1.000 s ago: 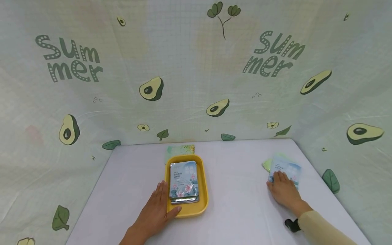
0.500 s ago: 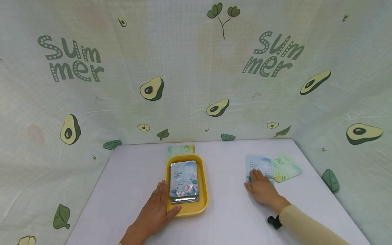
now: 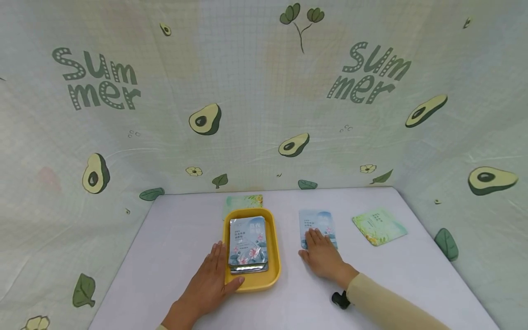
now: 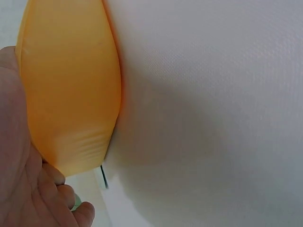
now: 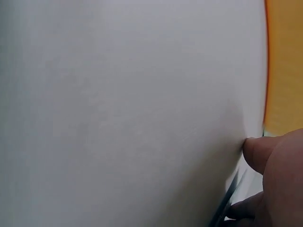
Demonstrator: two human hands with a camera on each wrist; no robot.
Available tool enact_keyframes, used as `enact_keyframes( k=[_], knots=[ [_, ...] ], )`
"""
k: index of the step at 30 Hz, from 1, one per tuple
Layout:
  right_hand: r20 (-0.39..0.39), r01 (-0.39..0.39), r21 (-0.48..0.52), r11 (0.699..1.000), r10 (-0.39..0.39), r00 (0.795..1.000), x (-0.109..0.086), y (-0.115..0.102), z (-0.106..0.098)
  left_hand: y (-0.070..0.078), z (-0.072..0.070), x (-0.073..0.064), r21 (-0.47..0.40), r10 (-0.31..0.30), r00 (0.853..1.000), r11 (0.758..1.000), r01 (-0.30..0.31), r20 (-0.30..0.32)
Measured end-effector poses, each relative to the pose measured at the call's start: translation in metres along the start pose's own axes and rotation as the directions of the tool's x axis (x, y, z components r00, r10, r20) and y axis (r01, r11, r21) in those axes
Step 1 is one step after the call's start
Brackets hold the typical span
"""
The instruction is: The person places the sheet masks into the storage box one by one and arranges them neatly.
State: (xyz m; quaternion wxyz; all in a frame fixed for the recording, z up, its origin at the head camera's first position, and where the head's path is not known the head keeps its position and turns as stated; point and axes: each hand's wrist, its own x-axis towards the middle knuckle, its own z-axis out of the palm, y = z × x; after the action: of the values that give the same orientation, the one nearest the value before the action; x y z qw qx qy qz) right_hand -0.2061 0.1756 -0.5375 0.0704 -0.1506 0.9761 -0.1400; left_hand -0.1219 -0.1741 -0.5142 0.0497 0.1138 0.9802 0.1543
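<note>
Pressure is best spread evenly over the blue printed sachet (image 3: 316, 218), covered at two o'clock from the yellow tray (image 3: 274, 270) by the straight fingers of the right hand (image 3: 323, 255). The tray is touched at eight o'clock by the left hand (image 3: 209, 279), thumb splayed; exact fingertip contact is poorly shown.

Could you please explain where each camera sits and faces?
Head: worn there, facing forward and down at the white table; left hand, right hand and sleeves show.
Left wrist: worn there, facing the outer wall of the yellow tray; part of that hand shows.
Right wrist: worn there, facing mostly table; part of that hand shows.
Both wrist views share the tray.
</note>
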Motion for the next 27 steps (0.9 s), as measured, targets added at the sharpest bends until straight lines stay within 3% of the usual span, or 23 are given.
enact_keyframes(
  k=[6,10,17,27],
  knots=[
    [-0.132,0.093,-0.136,0.986,-0.111,0.985,0.017,0.008,-0.013,0.000,-0.001,0.001,0.020,0.004,1.000,1.000,-0.005,0.017],
    [-0.205,0.077,-0.237,0.969,-0.127,0.970,0.037,0.034,-0.032,0.001,-0.003,0.002,0.019,-0.005,1.000,1.000,0.005,0.025],
    [-0.099,0.080,-0.301,0.950,-0.114,0.988,0.063,0.072,-0.054,0.001,-0.003,0.002,0.007,-0.009,1.000,1.000,0.008,0.026],
    [0.046,0.054,-0.253,0.966,-0.044,0.998,0.078,0.081,-0.057,-0.001,0.000,0.003,-0.002,-0.019,0.999,1.000,0.019,0.029]
  ],
)
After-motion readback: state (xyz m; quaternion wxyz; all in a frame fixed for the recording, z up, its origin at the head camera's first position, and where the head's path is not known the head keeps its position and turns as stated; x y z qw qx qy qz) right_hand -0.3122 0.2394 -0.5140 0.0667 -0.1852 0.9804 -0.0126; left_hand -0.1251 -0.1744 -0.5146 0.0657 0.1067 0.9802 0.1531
